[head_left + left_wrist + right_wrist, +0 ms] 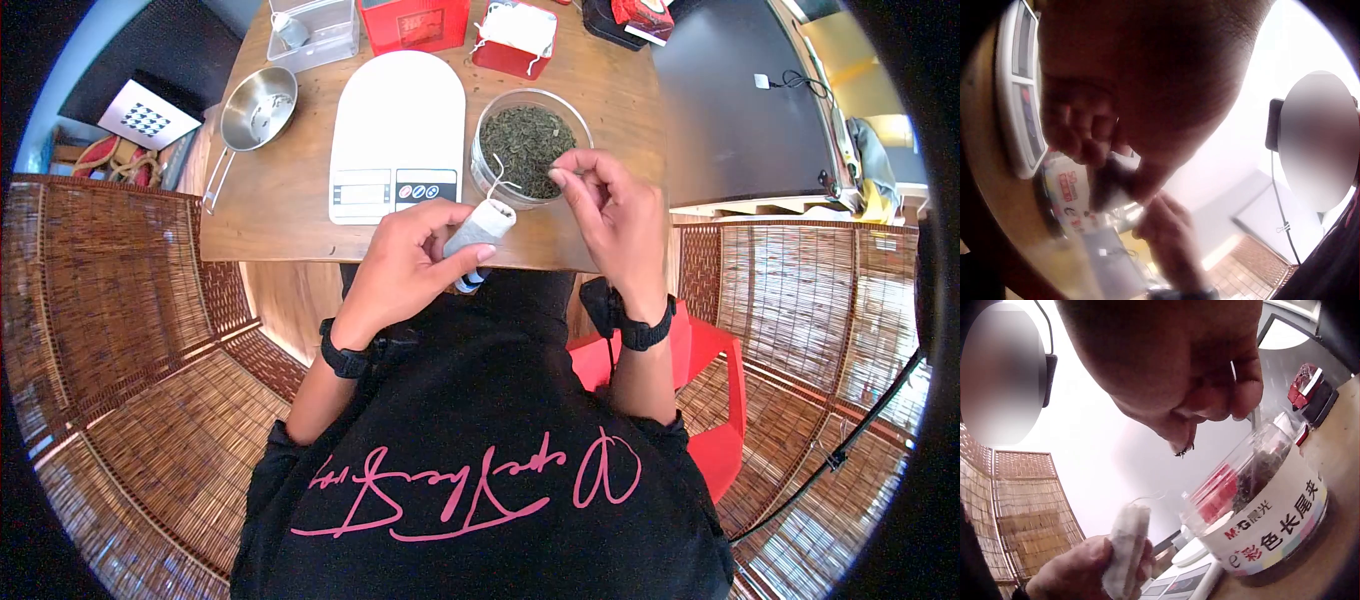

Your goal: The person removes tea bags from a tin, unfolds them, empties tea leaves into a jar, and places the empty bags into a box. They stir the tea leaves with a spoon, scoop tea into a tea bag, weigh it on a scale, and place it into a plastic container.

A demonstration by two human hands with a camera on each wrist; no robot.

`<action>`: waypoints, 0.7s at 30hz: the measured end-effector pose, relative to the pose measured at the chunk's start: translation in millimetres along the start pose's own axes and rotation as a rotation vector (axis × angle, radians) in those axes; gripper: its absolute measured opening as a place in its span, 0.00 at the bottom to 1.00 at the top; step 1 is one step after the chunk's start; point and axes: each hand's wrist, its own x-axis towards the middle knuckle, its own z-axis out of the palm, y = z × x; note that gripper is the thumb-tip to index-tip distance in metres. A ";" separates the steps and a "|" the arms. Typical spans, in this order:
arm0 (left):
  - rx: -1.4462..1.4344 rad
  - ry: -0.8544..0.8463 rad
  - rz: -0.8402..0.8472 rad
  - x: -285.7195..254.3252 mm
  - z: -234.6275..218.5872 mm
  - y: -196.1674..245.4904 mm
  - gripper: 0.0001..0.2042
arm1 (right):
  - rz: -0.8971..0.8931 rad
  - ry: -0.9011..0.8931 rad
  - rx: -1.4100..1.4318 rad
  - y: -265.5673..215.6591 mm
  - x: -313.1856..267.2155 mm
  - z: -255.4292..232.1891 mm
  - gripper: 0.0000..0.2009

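My left hand (405, 262) holds a white drawstring tea bag (474, 234) upright at the table's near edge, thumb on one side and fingers on the other. The bag's mouth faces up, its string sticks out, and dark leaf shows at the opening. A round clear tub (1272, 528) with a printed label stands just beyond, with dried tea leaves (525, 140) inside. Beside the tub's right rim is my right hand (618, 215), thumb and fingertip pinched together. Between these tips, a few dark tea leaves (1183, 450) stick out in the right wrist view.
A white kitchen scale (398, 125) lies left of the tub. Farther left is a small steel pan (236, 122) with bits inside. Along the back stand a clear plastic box (340, 45), a red box (415, 22) and a red container of white bags (515, 62).
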 end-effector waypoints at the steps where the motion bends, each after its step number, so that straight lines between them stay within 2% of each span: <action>1: -0.031 0.030 -0.009 -0.1 0.0 0.3 0.14 | 0.011 0.010 -0.047 0.8 2.4 -0.2 0.05; 7: -0.041 0.153 0.038 -0.6 -0.5 -14.9 0.16 | -0.099 0.029 -0.137 8.9 8.9 3.1 0.07; 10: -0.009 0.161 0.024 -0.5 -3.1 -9.5 0.16 | -0.141 0.014 -0.207 11.1 8.4 6.1 0.08; 21: -0.119 0.178 -0.021 7.6 4.9 -0.8 0.16 | -0.106 0.051 -0.117 6.3 -3.1 2.2 0.10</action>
